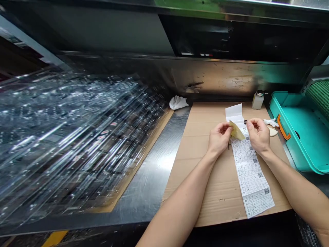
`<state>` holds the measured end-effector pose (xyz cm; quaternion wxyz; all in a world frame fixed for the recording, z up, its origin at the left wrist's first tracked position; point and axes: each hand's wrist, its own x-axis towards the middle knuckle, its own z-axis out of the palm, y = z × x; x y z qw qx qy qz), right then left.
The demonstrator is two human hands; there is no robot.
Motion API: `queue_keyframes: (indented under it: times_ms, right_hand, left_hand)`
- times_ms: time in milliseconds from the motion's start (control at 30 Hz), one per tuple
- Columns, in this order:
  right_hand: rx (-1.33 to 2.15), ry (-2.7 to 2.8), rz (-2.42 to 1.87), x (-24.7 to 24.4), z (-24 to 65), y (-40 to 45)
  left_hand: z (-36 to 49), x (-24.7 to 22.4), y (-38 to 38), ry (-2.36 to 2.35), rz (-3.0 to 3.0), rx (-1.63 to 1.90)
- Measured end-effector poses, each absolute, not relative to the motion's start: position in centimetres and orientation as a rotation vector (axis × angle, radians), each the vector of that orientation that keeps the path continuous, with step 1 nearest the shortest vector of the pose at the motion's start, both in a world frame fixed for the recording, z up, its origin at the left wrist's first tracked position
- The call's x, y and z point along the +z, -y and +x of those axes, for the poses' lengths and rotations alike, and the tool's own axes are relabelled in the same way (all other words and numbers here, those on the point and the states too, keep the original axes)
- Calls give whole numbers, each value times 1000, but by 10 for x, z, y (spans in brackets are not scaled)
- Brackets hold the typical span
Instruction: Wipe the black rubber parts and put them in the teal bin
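Toward three o'clock, the left hand [219, 138] pinches a yellow sheet [237, 131], the right hand [259, 136] a black disc [245, 122]: apparently peeling, next needing steadiness.

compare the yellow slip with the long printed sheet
The yellow slip is small; the printed sheet is a long strip. The slip is tilted up in the left hand, while the sheet lies mostly along the cardboard. The slip is yellowish, the sheet white with black print. Both are thin.
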<state>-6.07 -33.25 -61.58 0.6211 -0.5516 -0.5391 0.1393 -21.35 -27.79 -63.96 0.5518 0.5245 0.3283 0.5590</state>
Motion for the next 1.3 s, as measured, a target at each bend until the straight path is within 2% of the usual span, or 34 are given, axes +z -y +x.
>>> queue_keyframes:
  times_ms: [167, 300, 533, 800, 1300]
  right_hand:
    - [481, 1111, -1245, -621, -49, 321]
    - [581, 1255, -1361, -625, -38, 317]
    - [481, 1579, -1570, -617, -27, 317]
    - [350, 2024, -1635, -623, -49, 303]
    - [383, 1894, -1684, -643, -69, 292]
  left_hand:
    - [-234, -638, 255, -627, 602, 1445]
    - [-249, -633, 247, -523, 364, 1457]
    - [-243, -630, 257, -337, 460, 1196]
    - [-240, -633, 249, -407, 381, 1147]
    - [-240, -639, 239, -453, 371, 1270]
